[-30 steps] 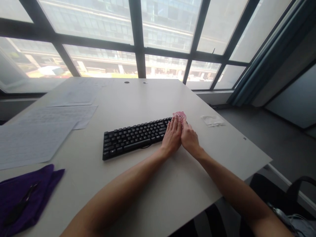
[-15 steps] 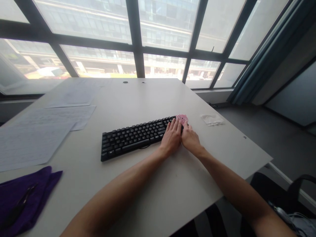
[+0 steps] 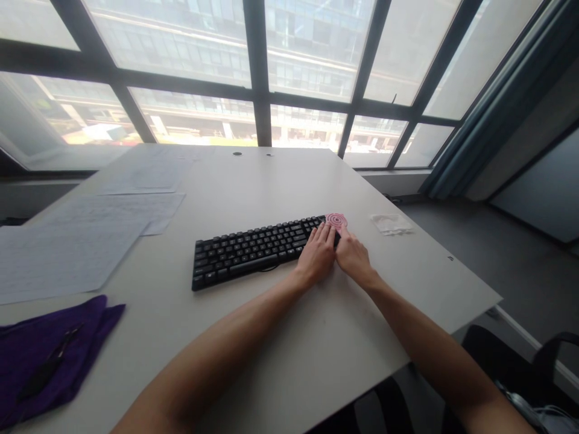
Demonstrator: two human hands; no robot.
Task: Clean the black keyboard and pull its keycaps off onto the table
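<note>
- Nearest, a dark tool [image 3: 43, 375] lies on the purple cloth [image 3: 85, 328]; a left forearm swung wide could knock it.
- The left hand [image 3: 317, 252] lies flat, fingers outstretched, at the right end of the keyboard [image 3: 248, 249]; leaning too hard might skid that across the bench [image 3: 289, 361], I'd say.
- The right hand [image 3: 353, 254] curls close beside it; I can't tell whether it grips anything.
- Just past the fingertips, the pink ringed piece [image 3: 336, 220] sits by the keyboard's far right corner; uneven pushing could make it slip.

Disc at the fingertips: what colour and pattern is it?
The disc is pink with paler ring-like lines around a dark centre, shown in the head view.
</note>
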